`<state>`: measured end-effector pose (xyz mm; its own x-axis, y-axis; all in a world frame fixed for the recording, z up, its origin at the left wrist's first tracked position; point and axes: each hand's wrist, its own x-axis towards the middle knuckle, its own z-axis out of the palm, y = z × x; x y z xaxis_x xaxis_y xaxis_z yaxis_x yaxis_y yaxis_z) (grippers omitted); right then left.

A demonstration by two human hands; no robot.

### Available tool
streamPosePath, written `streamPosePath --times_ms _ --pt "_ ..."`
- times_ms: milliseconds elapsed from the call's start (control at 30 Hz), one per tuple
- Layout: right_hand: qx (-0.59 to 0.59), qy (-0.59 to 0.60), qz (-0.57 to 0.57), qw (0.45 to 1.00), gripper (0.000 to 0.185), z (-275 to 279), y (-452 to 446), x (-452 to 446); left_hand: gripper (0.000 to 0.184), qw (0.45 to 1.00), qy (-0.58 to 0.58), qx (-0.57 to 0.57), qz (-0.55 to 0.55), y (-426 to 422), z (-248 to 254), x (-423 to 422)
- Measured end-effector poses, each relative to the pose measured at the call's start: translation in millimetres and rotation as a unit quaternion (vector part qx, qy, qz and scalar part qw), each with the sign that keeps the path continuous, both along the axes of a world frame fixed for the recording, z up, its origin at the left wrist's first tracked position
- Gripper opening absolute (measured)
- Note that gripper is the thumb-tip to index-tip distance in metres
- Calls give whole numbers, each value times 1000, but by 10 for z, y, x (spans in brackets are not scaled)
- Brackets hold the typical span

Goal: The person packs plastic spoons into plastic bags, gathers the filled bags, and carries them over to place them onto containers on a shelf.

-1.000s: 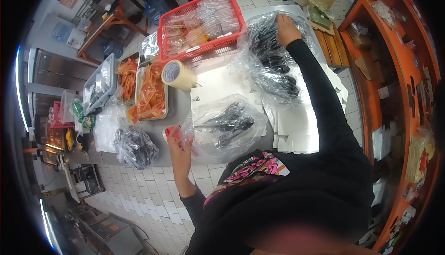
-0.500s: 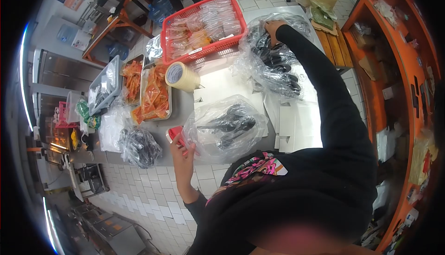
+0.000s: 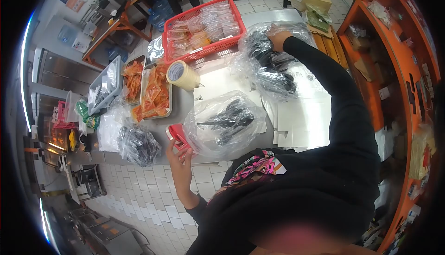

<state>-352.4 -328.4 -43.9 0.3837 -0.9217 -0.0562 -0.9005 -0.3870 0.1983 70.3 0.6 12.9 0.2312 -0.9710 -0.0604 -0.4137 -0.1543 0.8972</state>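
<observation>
We found the right hand [image 3: 279, 41] at the far part of the large clear bag [image 3: 244, 64], which lay on the surface [image 3: 181, 109] just beside the red basket [image 3: 238, 19], with black utensils [image 3: 278, 81] inside; film and glare hid the fingertips, so we could not tell how far that grip was closed or what it had hold of; the left hand [image 3: 181, 170] stood with fingers parted at the near edge of a red tool [image 3: 179, 136]; whether that grip held it or merely touched it, we could not tell. We judged that sound handling called for feeling past loose film, pinching utensils by their stems and avoiding dragging the bag; the smaller clear bag [image 3: 199, 141], also containing black utensils, was best left undisturbed.
</observation>
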Motion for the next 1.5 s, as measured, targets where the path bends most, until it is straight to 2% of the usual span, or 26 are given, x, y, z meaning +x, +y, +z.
streamPosePath --times_ms 100,167,200,233,267,300,333,400,433,500,533,567,667,833,867,933,967,1000,1033,1100,1133,1200,1267,1333,1400,1500 --pt "-8 24 -15 1000 59 2 103 8 58 999 -40 8 -7 10 56 -47" --pt "95 -47 -123 987 60 -185 -42 -27 57 1000 -21 1 -16 25 39 -51" --pt "107 -109 -98 983 59 -185 37 -46 57 1000 -3 -6 -20 20 24 -41" --pt "67 -33 -65 995 67 -103 142 8 55 998 -23 -42 -32 22 -16 -22" --pt "132 -13 -68 989 59 -122 51 26 54 999 -28 -31 -20 4 -14 -40" --pt "57 -65 -112 990 46 -428 -80 16 54 997 -46 -48 -25 -2 31 -94" --pt "-85 -112 -102 985 32 -305 107 63 54 996 -42 -62 -42 -14 35 -105" --pt "-59 -94 -79 991 21 -176 163 54 54 997 -28 -47 -48 -52 -121 18" --pt "-95 -111 -48 988 21 -235 172 -12 54 996 -22 -52 -65 -95 -208 96" --pt "-134 -124 -19 983 21 -288 207 -95 55 974 -155 -112 -121 -206 -328 202" --pt "-95 -161 -50 981 21 -278 256 -106 55 989 -106 -40 -92 -171 -81 -25" --pt "-55 -200 -78 975 21 -260 284 -107 55 989 -104 -43 -97 -184 -26 -90" --pt "-78 -159 -63 982 18 -165 421 -70 54 984 -158 -34 -80 -231 18 -193" --pt "-103 -99 -31 989 13 -66 822 -139 55 981 -107 -130 -99 -289 24 -361" --pt "-92 -135 -39 986 13 -33 965 -183 50 985 -102 -115 -80 -275 120 -458" --pt "-94 -185 -45 977 18 -207 1104 -393 40 952 -212 -191 -107 -324 43 -415" --pt "-112 -204 -34 972 20 -252 1214 -489 42 979 -106 -155 -84 -300 157 -577" --pt "-105 -210 -61 970 27 -346 1278 -567 44 987 -80 -124 -64 -299 299 -719" --pt "-82 -185 -88 975 28 -446 1367 -631 45 982 -84 -149 -77 -338 289 -794" --pt "-176 -161 -56 970 31 -448 1560 -642 47 962 -132 -207 -117 -436 238 -949" --pt "-190 -178 -50 964 30 -348 1620 -619 46 973 -80 -172 -134 -461 334 -1145" --pt "-227 -189 -47 954 27 -211 1709 -574 38 933 -89 -221 -271 -610 275 -1476" --pt "-179 -159 -78 968 25 -102 1747 -510 34 848 -186 -250 -430 -819 201 -1885" --pt "-146 -147 -76 975 25 -49 1767 -501 34 792 -263 -280 -475 -1051 -271 -2173" --pt "-136 -132 -62 980 30 45 1777 -555 42 773 -424 -185 -435 -1359 -640 -2300" --pt "-92 -157 -69 981 35 173 1884 -747 44 798 -503 -114 -312 -1697 -858 -2253"
